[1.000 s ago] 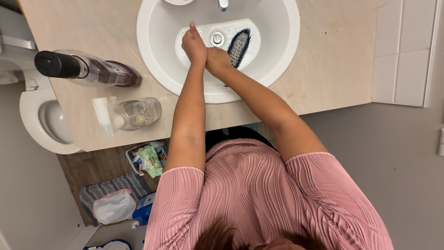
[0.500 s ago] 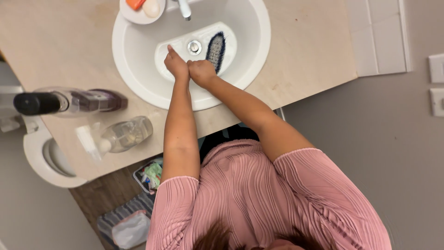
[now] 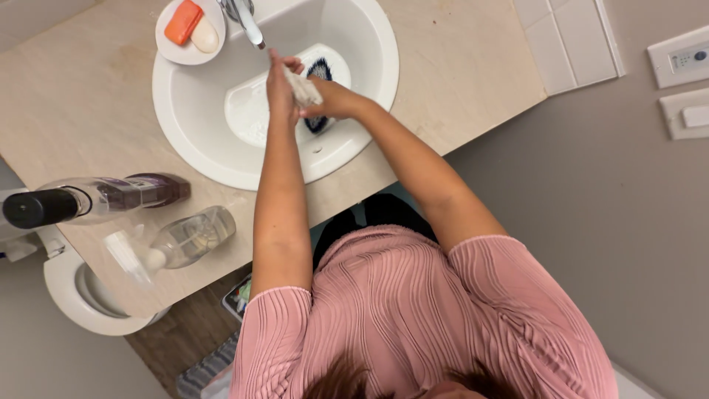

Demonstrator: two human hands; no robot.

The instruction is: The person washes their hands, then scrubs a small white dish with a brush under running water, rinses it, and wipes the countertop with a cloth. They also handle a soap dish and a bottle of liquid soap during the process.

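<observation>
My left hand (image 3: 279, 80) and my right hand (image 3: 334, 100) meet over the white sink (image 3: 185, 148), just below the chrome faucet (image 3: 247, 21). Between them they grip a small white thing (image 3: 303, 87) that looks like a twisted cloth; I cannot tell exactly what it is. A dark-bristled brush (image 3: 318, 123) lies in the basin under my right hand, partly hidden by it. Both forearms reach in from pink ribbed sleeves.
A white soap dish (image 3: 168, 46) with an orange bar and a white bar sits on the sink's far left rim. On the beige counter (image 3: 74, 111) lie a black-capped purple bottle (image 3: 96, 198) and a clear spray bottle (image 3: 185, 238). A toilet (image 3: 81, 295) stands left; wall plates (image 3: 683, 81) are right.
My hands have risen from the bottom of the basin to just under the faucet, and a white thing now shows between them. The view has shifted, showing the soap dish.
</observation>
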